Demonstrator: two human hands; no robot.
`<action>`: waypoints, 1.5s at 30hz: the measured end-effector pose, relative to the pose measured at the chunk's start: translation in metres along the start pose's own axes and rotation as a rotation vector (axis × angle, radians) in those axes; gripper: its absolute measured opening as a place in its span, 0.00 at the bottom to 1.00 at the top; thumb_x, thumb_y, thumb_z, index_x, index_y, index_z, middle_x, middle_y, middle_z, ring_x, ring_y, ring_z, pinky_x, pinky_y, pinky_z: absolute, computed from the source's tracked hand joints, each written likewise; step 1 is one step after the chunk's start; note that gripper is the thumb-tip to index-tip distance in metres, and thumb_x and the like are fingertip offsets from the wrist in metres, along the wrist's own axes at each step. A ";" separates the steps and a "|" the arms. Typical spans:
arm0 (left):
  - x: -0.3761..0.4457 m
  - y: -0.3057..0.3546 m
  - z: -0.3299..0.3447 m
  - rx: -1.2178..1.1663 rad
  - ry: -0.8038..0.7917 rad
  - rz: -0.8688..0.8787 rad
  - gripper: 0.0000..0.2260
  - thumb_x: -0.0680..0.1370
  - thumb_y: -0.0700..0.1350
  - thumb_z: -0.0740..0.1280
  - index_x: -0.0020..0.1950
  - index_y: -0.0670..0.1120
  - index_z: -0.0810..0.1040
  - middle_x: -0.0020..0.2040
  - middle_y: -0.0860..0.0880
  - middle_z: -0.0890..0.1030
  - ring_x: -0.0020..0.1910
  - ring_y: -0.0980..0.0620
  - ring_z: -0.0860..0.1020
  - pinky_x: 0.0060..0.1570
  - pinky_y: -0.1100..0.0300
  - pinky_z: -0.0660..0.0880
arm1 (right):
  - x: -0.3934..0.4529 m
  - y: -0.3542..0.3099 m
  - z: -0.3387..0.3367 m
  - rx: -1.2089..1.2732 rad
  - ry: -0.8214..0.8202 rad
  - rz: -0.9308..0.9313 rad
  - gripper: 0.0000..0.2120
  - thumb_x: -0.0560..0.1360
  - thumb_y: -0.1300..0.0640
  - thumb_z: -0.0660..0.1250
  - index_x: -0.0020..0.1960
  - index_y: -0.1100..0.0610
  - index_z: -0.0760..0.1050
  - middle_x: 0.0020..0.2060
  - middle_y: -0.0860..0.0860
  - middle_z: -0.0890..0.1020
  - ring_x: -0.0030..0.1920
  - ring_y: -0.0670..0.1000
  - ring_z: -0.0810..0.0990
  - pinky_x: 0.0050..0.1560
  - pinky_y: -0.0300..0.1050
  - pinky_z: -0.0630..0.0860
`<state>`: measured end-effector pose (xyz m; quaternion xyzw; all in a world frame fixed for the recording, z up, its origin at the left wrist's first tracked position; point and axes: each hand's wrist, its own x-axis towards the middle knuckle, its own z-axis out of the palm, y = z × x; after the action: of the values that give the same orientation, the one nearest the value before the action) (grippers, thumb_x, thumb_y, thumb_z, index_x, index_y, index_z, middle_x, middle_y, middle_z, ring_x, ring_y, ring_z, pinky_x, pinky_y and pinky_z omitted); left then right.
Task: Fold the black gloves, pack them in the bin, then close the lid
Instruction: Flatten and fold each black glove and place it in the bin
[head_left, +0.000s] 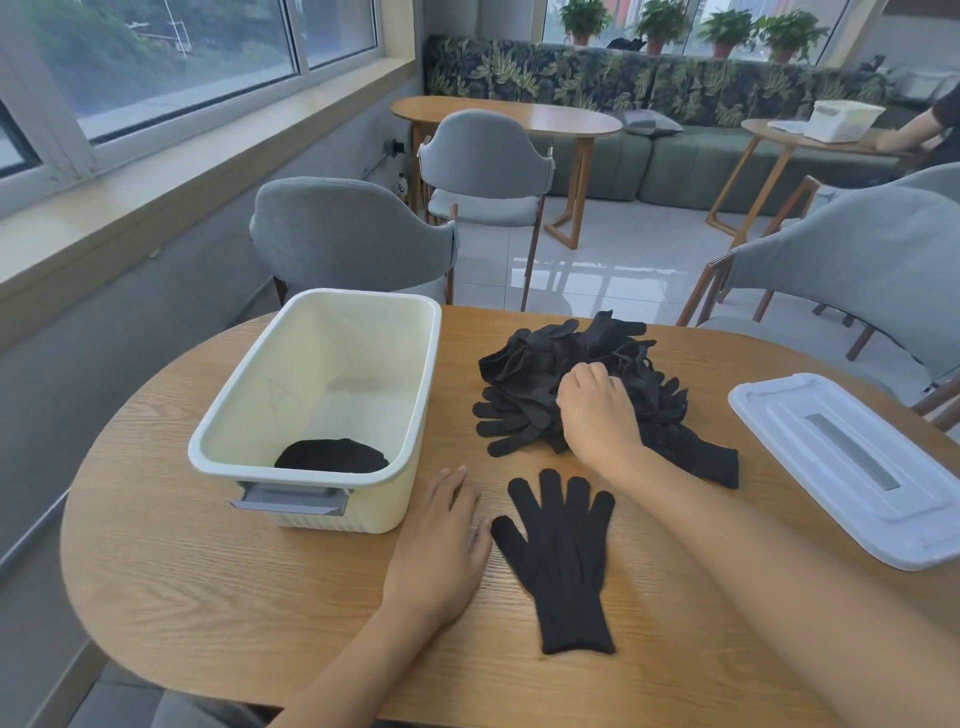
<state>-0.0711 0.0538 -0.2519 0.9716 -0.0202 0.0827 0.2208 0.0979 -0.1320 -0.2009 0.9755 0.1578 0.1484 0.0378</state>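
A cream bin (332, 470) stands open on the left of the wooden table (208, 571), with a folded black glove (332, 456) on its floor near the front wall. A heap of black gloves (530, 374) lies at the table's middle. My right hand (597, 410) reaches into the heap, its fingers curled and pinching glove fabric. One black glove (563, 561) lies flat, fingers pointing away, in front of me. My left hand (441, 540) rests flat on the table just left of that glove, beside the bin. The white lid (852, 467) lies at the right.
Grey chairs (353, 239) stand behind the table and at its right (857, 270). Further back are two wooden tables, a green sofa and another person's arm (914, 130) by a white box.
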 end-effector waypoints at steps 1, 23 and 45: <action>0.000 0.000 0.000 -0.001 -0.002 -0.001 0.22 0.85 0.55 0.54 0.78 0.52 0.63 0.81 0.54 0.57 0.80 0.55 0.51 0.72 0.65 0.45 | 0.002 0.002 -0.004 0.082 0.028 0.030 0.06 0.81 0.57 0.63 0.55 0.56 0.77 0.52 0.50 0.77 0.56 0.52 0.72 0.56 0.47 0.74; -0.001 0.002 -0.001 0.003 -0.005 0.001 0.23 0.84 0.55 0.55 0.79 0.50 0.63 0.80 0.52 0.60 0.80 0.53 0.53 0.74 0.63 0.46 | -0.029 0.036 -0.160 0.644 -0.392 -0.051 0.03 0.82 0.50 0.63 0.53 0.47 0.75 0.45 0.41 0.83 0.46 0.40 0.82 0.47 0.39 0.77; -0.004 0.000 0.004 -0.007 0.094 0.177 0.14 0.81 0.48 0.65 0.66 0.46 0.78 0.70 0.50 0.75 0.73 0.48 0.67 0.71 0.53 0.67 | -0.169 0.073 -0.045 0.537 -0.646 0.491 0.28 0.67 0.26 0.67 0.35 0.51 0.67 0.36 0.46 0.69 0.38 0.48 0.68 0.41 0.47 0.64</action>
<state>-0.0749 0.0517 -0.2564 0.9603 -0.0960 0.1474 0.2166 -0.0474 -0.2545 -0.1959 0.9554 -0.0640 -0.2033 -0.2044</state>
